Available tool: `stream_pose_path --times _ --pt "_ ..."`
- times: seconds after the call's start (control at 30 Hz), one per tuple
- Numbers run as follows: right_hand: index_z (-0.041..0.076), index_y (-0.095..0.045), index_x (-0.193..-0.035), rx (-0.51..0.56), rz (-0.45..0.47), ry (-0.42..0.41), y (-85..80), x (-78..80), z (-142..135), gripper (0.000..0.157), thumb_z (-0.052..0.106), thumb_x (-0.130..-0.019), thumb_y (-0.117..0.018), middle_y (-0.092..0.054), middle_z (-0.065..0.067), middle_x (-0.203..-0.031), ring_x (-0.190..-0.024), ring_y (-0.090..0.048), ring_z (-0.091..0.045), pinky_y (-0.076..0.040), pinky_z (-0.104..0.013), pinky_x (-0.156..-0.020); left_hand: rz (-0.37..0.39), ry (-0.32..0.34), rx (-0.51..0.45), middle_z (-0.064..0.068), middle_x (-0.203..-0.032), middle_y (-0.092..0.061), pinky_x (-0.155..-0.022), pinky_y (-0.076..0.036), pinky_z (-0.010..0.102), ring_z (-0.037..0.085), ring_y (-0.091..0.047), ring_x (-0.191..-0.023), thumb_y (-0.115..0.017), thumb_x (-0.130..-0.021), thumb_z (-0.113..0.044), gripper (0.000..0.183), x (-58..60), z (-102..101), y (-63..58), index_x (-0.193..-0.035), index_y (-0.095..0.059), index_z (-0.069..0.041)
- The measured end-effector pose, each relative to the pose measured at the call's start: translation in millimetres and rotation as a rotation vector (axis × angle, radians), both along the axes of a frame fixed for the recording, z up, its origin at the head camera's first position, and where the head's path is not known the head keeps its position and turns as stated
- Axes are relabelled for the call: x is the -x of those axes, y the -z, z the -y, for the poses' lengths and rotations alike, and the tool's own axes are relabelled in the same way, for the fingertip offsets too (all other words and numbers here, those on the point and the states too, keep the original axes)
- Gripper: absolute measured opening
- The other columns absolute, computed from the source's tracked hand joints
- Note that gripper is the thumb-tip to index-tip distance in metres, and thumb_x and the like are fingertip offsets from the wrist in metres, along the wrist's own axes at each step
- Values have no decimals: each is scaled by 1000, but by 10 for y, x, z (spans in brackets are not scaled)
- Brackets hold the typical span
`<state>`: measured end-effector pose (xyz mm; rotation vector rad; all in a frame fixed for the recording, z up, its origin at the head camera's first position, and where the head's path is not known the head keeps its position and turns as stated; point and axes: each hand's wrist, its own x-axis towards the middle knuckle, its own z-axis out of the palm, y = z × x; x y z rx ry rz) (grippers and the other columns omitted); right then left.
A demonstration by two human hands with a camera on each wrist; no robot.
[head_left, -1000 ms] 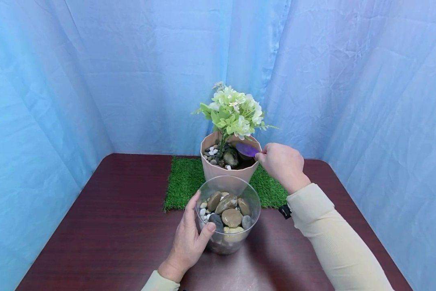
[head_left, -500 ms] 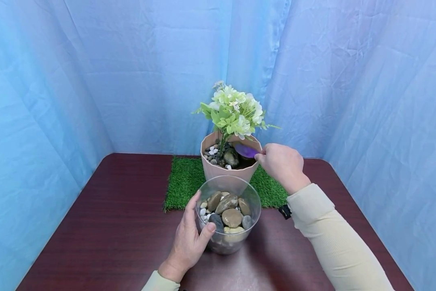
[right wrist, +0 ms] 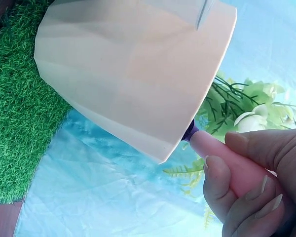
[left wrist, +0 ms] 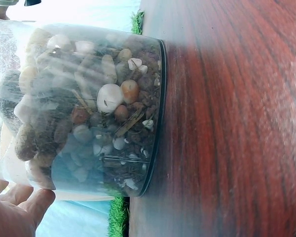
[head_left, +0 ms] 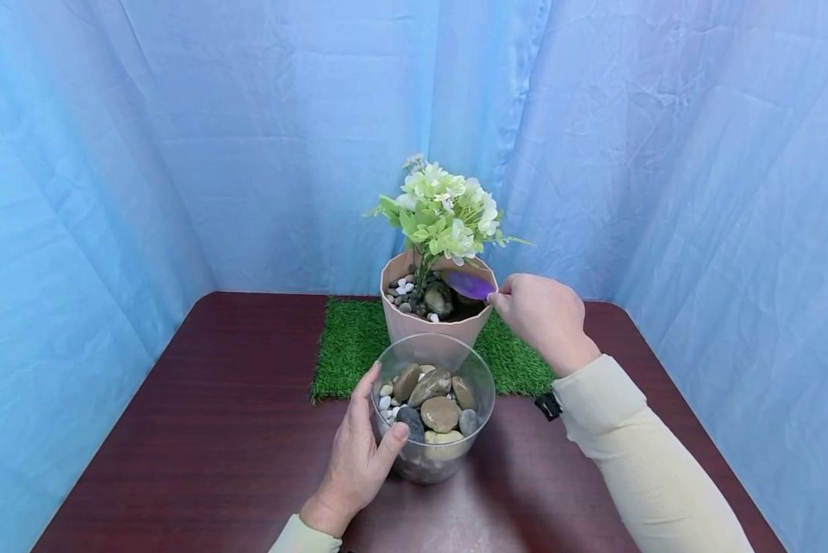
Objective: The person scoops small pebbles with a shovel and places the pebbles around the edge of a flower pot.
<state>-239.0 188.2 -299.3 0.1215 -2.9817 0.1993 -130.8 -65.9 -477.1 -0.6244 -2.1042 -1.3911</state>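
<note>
The right hand [head_left: 538, 315] grips the pink handle [right wrist: 227, 159] of a purple scoop [head_left: 471, 286], and the scoop's end is inside the flower pot [head_left: 403, 326]. The left hand [head_left: 355, 453] holds the side of a clear tub [head_left: 481, 376] of stones [head_left: 440, 415].

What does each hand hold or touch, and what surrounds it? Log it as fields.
left hand: touches the clear container
right hand: fingers curled round a pink handle
purple blade: inside the pot
container contents: stones, large and small
pot contents: white-flowered plant, pebbles
under pot: green mat
under container: table
backdrop: blue curtain
</note>
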Motion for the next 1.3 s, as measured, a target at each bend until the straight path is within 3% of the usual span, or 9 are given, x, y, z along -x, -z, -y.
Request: stream_pose_path --times 0.3,0.67,0.93,1.17,1.3 --pt "31 -71 -86 20 -71 -20 -20 -116 -31 25 48 -94 -53 -55 5 -60 -59 -53 -23 -36 -40 -42 0 2 -6 14 -151 -36 -111 -28 23 35 -41 -134 -63 -93 -31 78 0 -4 -3 -152 -21 -4" --pt "29 -72 -100 48 -122 -42 -43 -305 -164 29 50 -95 -52 -55 6 -61 -56 -50 -19 -34 -37 -41 4 7 -5 14 -151 -36 -111 -28 24 34 -42 -134 -62 -93 -32 78 -8 -6 0 -152 -21 -5" --pt "27 -75 -97 64 -271 -83 -15 -474 -243 27 49 -92 -60 -58 11 -61 -46 -44 -14 -30 -33 -37 15 5 8 15 -151 -36 -111 -28 23 35 -41 -134 -62 -93 -31 78 -6 4 -7 -153 -19 -7" --pt "28 -75 -90 32 -398 -122 12 -626 -301 25 50 -90 -62 -43 13 -49 -39 -30 -11 -22 -32 -34 16 3 12 15 -151 -36 -111 -28 24 35 -41 -134 -62 -93 -30 78 -5 15 -5 -154 -19 -9" --pt "29 -76 -89 27 -452 -143 9 -721 -324 27 52 -88 -63 -42 15 -48 -38 -29 -8 -22 -30 -33 15 5 10 14 -151 -36 -111 -29 24 35 -41 -134 -62 -93 -31 78 -5 13 -9 -154 -19 -9"
